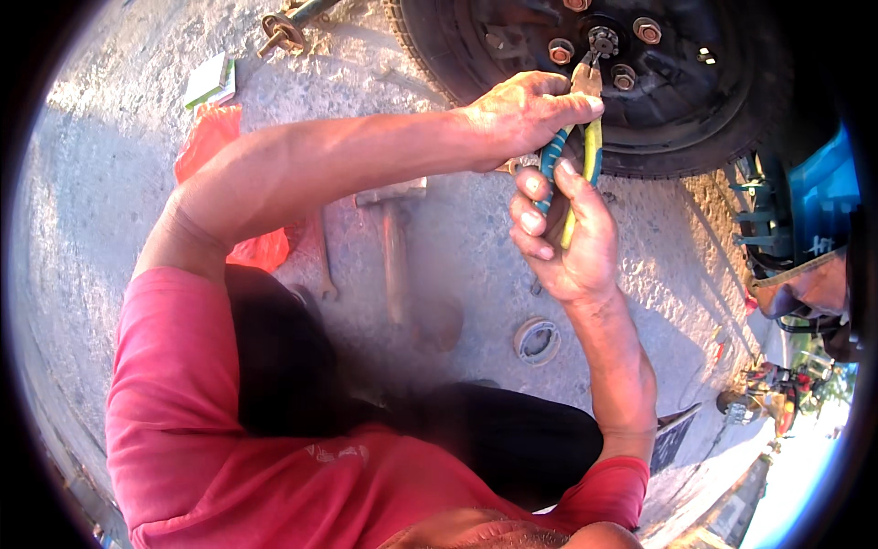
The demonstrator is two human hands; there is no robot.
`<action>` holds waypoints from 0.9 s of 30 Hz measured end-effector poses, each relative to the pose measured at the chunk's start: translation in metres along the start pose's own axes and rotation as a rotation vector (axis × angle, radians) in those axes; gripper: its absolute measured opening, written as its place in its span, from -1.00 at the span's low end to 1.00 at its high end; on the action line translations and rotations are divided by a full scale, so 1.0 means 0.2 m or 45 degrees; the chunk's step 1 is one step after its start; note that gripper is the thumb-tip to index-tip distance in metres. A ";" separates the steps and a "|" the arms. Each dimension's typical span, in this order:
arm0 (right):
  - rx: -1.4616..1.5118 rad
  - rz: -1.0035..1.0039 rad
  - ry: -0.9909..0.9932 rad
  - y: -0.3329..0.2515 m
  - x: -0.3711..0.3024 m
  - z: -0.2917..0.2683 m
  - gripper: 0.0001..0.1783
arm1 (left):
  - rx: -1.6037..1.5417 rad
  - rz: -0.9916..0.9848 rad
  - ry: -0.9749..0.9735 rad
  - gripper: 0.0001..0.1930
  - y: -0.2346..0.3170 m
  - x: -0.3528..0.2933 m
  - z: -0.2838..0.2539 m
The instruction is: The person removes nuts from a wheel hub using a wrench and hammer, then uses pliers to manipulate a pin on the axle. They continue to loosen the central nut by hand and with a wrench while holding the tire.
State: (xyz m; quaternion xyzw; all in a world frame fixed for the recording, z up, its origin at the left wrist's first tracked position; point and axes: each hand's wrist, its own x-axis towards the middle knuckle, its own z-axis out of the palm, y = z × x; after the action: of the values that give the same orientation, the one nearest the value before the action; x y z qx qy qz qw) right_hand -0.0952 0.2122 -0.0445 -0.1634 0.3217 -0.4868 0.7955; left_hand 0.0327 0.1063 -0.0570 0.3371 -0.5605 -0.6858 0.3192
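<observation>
Yellow-teal pliers point(594, 145), in hands point(588, 252); at hub point(604, 40)

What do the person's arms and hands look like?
Both arms wear short, plain-looking pinkish-red sleeves, so the forearms are bare. The left hand and right hand have no gloves, and no watch shows.

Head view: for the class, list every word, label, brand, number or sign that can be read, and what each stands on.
No text reads clearly enough to quote.
Blue panel, right: white marks, too unclear to quote.
Red shirt: pale print on the front, too blurred to read.
White-and-green item, upper left: nothing legible.
Pliers and wheel: no lettering that I can make out.
</observation>
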 end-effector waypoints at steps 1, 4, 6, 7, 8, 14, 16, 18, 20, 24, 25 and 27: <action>-0.026 0.027 0.106 0.00 -0.02 0.00 -0.71 | -0.068 0.002 -0.045 -0.48 0.02 -0.02 -0.03; 0.024 0.035 -0.108 0.05 0.13 -0.13 -0.73 | 0.126 -0.234 0.156 -0.55 0.20 -0.11 -0.08; -0.117 0.028 0.270 0.06 0.00 -0.04 -0.80 | 0.227 -0.234 0.101 -0.58 0.18 -0.16 -0.03; -0.279 -0.091 0.267 0.04 -0.06 -0.15 -0.70 | 0.216 -0.226 0.008 -0.60 0.13 -0.13 0.03; -0.479 -0.108 0.192 0.04 -0.01 -0.17 -0.59 | 0.204 -0.114 -0.062 -0.54 0.10 -0.11 -0.03; -0.786 -0.005 0.330 -0.05 -0.12 -0.08 -0.49 | 0.122 -0.082 -0.175 -0.54 -0.04 -0.08 -0.05; -0.941 0.004 0.412 -0.04 -0.13 -0.12 -0.48 | 0.127 -0.134 -0.211 -0.56 -0.10 -0.10 -0.09; -1.084 -0.017 0.467 -0.11 -0.17 -0.23 -0.48 | 0.143 -0.192 -0.244 -0.59 -0.15 -0.10 -0.11; -1.183 -0.053 0.575 -0.21 -0.20 -0.33 -0.49 | 0.186 -0.252 -0.293 -0.61 -0.19 -0.06 -0.09; -1.568 -0.023 0.592 -0.37 -0.24 -0.32 -0.54 | 0.260 -0.362 -0.280 -0.61 -0.32 -0.16 -0.13; -1.653 -0.010 0.543 -0.38 -0.21 -0.31 -0.56 | 0.287 -0.403 -0.242 -0.62 -0.37 -0.19 -0.16; -1.787 -0.050 0.568 -0.46 -0.25 -0.29 -0.58 | 0.332 -0.480 -0.239 -0.54 -0.32 -0.21 -0.21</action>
State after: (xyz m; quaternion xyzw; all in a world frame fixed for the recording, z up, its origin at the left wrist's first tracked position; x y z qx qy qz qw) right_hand -0.2116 0.2154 -0.0160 -0.5368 0.7089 -0.2021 0.4105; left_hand 0.0871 0.1285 -0.1223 0.4087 -0.5986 -0.6835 0.0859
